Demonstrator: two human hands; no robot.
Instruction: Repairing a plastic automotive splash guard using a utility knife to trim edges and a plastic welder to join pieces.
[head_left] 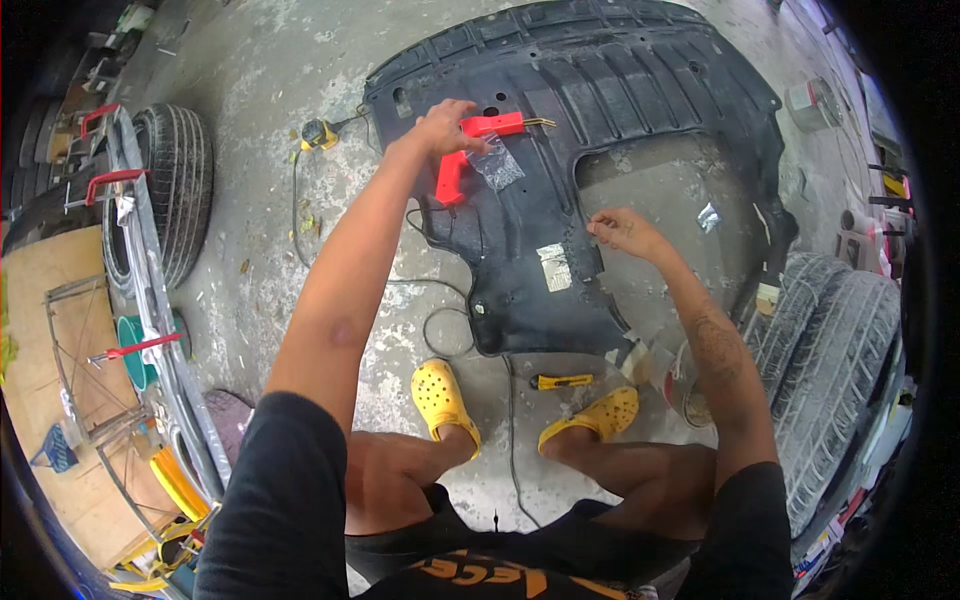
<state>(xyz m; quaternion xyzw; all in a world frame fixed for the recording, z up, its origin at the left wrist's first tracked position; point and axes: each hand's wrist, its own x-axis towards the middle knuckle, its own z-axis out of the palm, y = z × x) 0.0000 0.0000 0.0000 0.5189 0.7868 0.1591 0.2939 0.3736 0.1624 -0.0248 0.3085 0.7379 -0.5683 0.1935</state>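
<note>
Far left: metal frames (130,300) and a tyre (180,190) are crowding the floor (260,260); little room that way.

Left hand (440,128) is reaching out over the black panel (620,110), fingers closing on the red tool (470,150); how firm the grip is, I cannot tell. A small clear bag (497,165) is lying on the panel, touching the tool.

The tool's cord (440,310) is looping across the floor and running back between the yellow clogs (445,400). Judgement: shifting a foot could snag it and jerk the tool.

A yellow knife (562,381) is lying near the right clog; stepping hazard.

Right hand (625,230) is pinching narrow at the panel's inner cut edge, seemingly holding something small, too small to tell. That edge looks rough and could scrape fingers.

Right: stacked tyres (830,340) are closing off the side. Open room is mostly ahead-left, on bare concrete.
</note>
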